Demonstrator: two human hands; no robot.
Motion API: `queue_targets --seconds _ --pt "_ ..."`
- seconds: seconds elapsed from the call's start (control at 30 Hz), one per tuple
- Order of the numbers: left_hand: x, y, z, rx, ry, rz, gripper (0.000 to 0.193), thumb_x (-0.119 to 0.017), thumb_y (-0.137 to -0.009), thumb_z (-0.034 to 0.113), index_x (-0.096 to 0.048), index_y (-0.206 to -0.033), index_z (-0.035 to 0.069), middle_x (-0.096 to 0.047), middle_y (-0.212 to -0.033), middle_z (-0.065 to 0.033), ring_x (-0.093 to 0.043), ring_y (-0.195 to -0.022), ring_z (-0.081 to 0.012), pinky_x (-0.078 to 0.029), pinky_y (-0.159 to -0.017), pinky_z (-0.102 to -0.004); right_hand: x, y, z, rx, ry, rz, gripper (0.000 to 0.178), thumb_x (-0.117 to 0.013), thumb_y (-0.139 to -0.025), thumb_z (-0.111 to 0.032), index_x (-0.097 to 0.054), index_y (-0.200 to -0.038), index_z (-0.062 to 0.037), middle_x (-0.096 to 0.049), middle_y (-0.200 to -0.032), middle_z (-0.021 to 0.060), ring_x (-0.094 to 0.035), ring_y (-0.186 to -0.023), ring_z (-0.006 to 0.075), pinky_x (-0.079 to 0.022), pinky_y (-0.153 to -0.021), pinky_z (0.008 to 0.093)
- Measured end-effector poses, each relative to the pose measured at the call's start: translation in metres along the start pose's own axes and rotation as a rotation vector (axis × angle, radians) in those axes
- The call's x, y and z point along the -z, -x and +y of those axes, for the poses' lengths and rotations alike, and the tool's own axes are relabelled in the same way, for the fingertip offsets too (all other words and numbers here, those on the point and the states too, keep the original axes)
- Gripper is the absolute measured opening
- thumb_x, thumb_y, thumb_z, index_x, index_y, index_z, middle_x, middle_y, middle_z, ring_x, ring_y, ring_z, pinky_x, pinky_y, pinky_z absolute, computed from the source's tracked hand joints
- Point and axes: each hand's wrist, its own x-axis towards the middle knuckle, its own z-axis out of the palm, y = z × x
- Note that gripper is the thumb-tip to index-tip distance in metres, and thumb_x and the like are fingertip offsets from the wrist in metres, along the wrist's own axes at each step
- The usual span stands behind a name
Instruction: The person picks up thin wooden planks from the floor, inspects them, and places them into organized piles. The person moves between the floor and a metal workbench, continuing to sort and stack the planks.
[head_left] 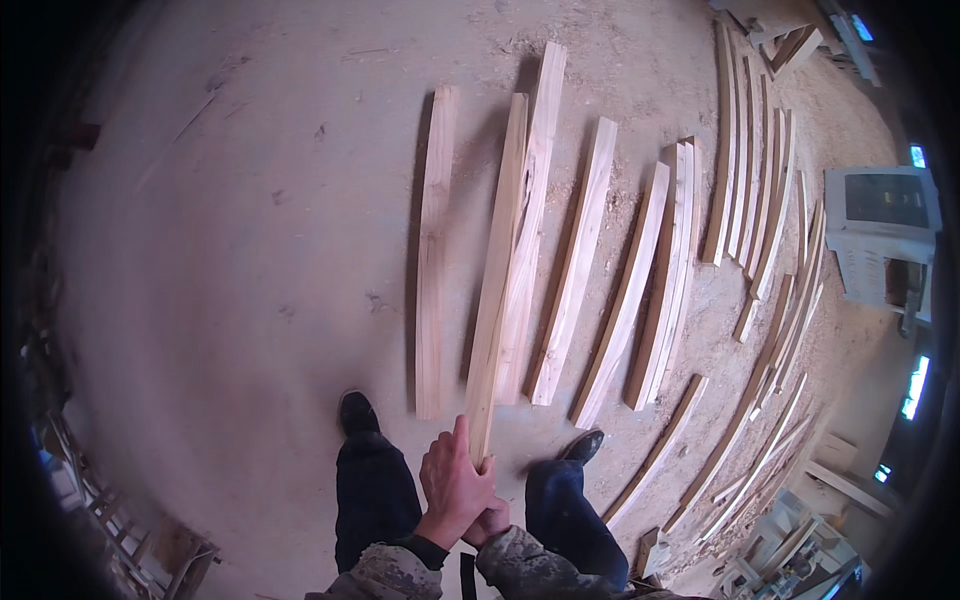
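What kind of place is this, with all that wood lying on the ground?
Most likely a woodworking shop or sawmill yard. Sawn planks lie in rows on a dusty floor, thin offcut strips pile up at the right, and both hands grip one plank.

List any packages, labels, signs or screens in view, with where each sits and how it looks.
Pale grey-white machine, far right beside the laid-out wooden slats: boxy, with a dark rectangular screen-like panel on top; too distorted to be sure it is a screen.
No packages, labels or signs can be made out.
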Motion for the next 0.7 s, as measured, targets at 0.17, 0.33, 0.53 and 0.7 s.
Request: queue_targets --seconds 0.17,0.33,0.53,0.7 --pt "-0.002 -0.002 0.002 0.014 0.005 -0.162 0.075 -0.076 -0.078 0.025 -0.043 -0.142 0.005 -0.060 -0.102 -0.0182 -0.060 -0.097 -0.0379 -0.049 -0.083 -0.0494 -0.011 -0.013 -0.003 0.051 -0.138 0.095 0.047 -0.063 -0.091 -0.029 -0.058 -0.130 -0.0034 -0.068 -0.114 0.0077 -0.065 -0.099 0.0233 -0.052 -0.080 0.0396" --pt "-0.003 0.000 0.000 -0.003 0.025 -0.189 0.071 -0.074 -0.080 0.025 -0.044 -0.141 0.006 -0.062 -0.098 -0.0182 -0.061 -0.098 -0.0380 -0.049 -0.083 -0.0489 0.035 -0.045 -0.003 -0.009 -0.074 -0.049 0.043 -0.060 -0.093 -0.029 -0.058 -0.128 -0.0044 -0.066 -0.117 0.0082 -0.062 -0.104 0.0252 -0.050 -0.086 0.0412" --pt "-0.004 -0.004 -0.005 -0.078 0.072 -0.139 0.064 -0.075 -0.079 0.020 -0.050 -0.135 0.001 -0.064 -0.098 -0.0176 -0.063 -0.091 -0.0355 -0.051 -0.079 -0.0445 0.123 -0.116 0.005 0.097 0.214 -0.195 0.039 -0.056 -0.096 -0.030 -0.059 -0.127 -0.0057 -0.064 -0.120 0.0087 -0.059 -0.110 0.0274 -0.047 -0.093 0.0431" --pt "-0.012 -0.001 -0.011 -0.122 0.150 -0.129 0.067 -0.078 -0.079 0.019 -0.051 -0.136 -0.004 -0.066 -0.103 -0.0181 -0.065 -0.088 -0.0313 -0.053 -0.080 -0.0394 0.167 -0.163 -0.042 0.330 0.859 0.650 0.022 -0.070 -0.084 -0.019 -0.071 -0.097 -0.0011 -0.073 -0.086 0.0164 -0.071 -0.080 0.0340 -0.055 -0.073 0.0461"
